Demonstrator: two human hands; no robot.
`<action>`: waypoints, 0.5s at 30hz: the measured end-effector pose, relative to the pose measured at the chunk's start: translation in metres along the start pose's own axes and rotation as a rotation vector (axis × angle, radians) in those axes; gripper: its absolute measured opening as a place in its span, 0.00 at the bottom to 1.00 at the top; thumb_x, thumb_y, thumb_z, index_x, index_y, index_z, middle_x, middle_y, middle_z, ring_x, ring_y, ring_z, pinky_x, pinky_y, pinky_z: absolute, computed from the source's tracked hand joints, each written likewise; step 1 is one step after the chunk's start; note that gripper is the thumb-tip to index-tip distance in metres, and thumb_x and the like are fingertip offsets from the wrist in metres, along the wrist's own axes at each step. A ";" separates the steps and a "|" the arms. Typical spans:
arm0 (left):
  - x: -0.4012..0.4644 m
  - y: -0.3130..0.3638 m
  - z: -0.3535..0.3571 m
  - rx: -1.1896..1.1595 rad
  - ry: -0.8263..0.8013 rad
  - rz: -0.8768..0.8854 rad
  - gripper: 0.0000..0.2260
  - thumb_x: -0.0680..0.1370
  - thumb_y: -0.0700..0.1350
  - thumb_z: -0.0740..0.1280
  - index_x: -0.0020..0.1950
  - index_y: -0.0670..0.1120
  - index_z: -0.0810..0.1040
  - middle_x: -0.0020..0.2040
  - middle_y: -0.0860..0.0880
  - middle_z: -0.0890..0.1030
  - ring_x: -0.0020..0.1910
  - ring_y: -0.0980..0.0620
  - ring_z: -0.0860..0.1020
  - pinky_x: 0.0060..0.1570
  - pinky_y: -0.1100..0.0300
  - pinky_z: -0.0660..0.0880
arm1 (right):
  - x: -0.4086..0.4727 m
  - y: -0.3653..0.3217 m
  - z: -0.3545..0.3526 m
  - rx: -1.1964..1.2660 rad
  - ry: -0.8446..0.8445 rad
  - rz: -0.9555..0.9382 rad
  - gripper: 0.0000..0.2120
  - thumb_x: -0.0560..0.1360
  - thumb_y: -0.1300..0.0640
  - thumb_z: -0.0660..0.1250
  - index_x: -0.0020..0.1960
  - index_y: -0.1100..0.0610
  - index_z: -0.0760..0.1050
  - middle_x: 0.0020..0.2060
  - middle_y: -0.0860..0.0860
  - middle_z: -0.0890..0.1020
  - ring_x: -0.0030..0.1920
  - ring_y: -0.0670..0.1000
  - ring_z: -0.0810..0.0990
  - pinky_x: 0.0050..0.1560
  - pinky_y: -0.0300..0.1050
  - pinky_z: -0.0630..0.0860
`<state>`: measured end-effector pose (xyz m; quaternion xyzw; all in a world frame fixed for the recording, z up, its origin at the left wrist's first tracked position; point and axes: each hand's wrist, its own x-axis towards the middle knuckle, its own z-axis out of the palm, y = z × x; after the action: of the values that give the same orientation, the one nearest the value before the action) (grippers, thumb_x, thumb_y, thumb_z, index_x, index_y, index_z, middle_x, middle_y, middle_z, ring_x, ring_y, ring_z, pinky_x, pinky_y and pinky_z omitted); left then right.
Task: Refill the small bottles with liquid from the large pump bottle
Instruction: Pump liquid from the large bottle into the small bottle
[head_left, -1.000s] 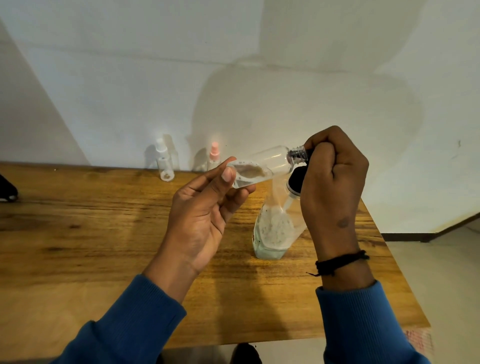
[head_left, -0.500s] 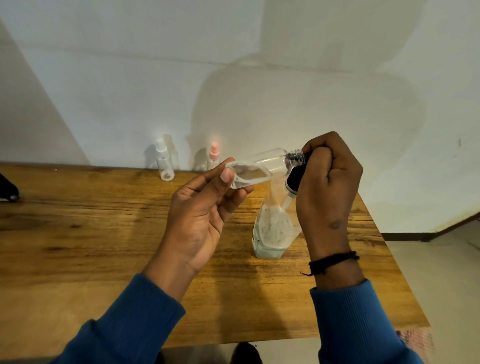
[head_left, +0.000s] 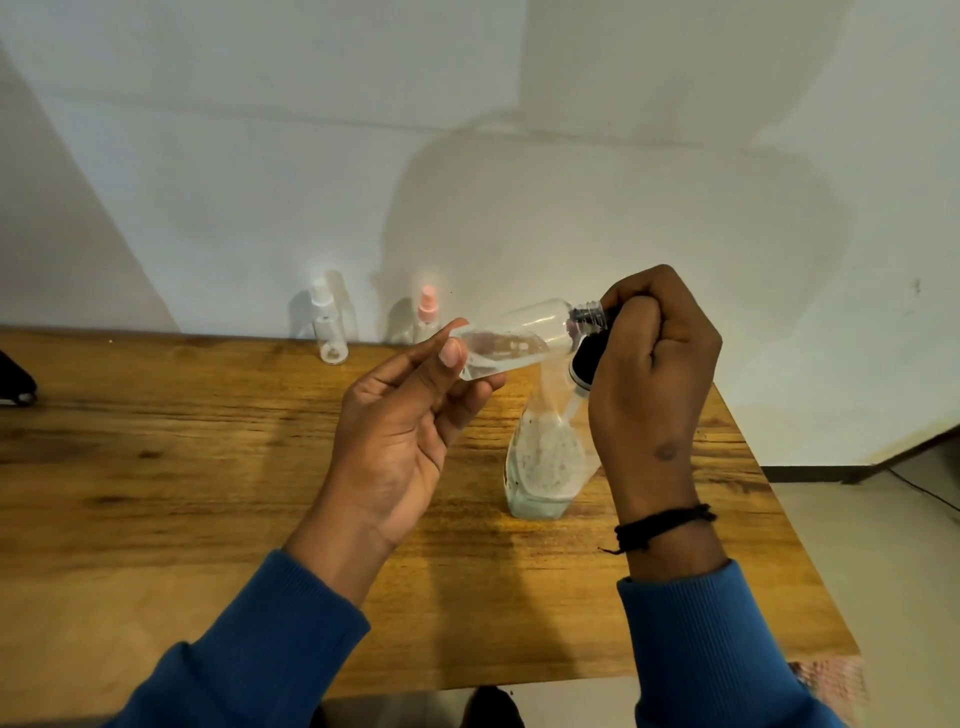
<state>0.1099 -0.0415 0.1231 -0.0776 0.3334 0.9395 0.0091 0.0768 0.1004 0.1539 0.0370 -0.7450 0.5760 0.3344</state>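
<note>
Small clear bottle (head_left: 524, 340): uncapped, tilted near horizontal above wooden table (head_left: 208, 467), base pinched by left hand (head_left: 400, 441), thumb and fingertips around it. Right hand (head_left: 649, 374): curled tight at bottle's threaded neck, over black pump head (head_left: 587, 361) of large pump bottle (head_left: 543, 467), upright on table beneath. Two capped small bottles, white-topped (head_left: 327, 332) and pink-topped (head_left: 427, 312), against wall.

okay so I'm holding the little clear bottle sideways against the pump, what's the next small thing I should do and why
Probably press the pump head down gently. The left hand pinches the small clear bottle by its base, tilted nearly sideways, its threaded neck at the nozzle inside the right hand. It holds only a little liquid, and the large pump bottle stands on the table below.
</note>
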 end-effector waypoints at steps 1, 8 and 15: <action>0.000 0.000 0.000 0.003 -0.001 0.001 0.22 0.67 0.43 0.72 0.60 0.37 0.80 0.55 0.39 0.84 0.44 0.46 0.85 0.40 0.64 0.81 | 0.001 0.000 0.000 -0.009 -0.003 -0.006 0.13 0.76 0.71 0.53 0.38 0.61 0.70 0.26 0.44 0.70 0.26 0.41 0.69 0.26 0.32 0.61; 0.001 -0.001 0.001 0.010 -0.005 0.009 0.22 0.64 0.45 0.75 0.56 0.39 0.81 0.53 0.41 0.84 0.45 0.45 0.85 0.41 0.64 0.81 | 0.003 0.001 -0.001 -0.017 0.013 -0.031 0.12 0.75 0.69 0.53 0.38 0.59 0.71 0.26 0.44 0.70 0.27 0.41 0.69 0.27 0.38 0.63; 0.000 0.000 0.002 0.006 -0.002 -0.004 0.22 0.64 0.44 0.74 0.58 0.39 0.81 0.55 0.39 0.83 0.45 0.45 0.85 0.40 0.64 0.81 | 0.006 0.001 -0.003 -0.055 -0.007 -0.043 0.12 0.75 0.67 0.54 0.38 0.59 0.71 0.27 0.43 0.70 0.28 0.42 0.69 0.27 0.40 0.63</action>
<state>0.1099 -0.0404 0.1247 -0.0772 0.3360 0.9386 0.0115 0.0733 0.1051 0.1563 0.0461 -0.7605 0.5480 0.3452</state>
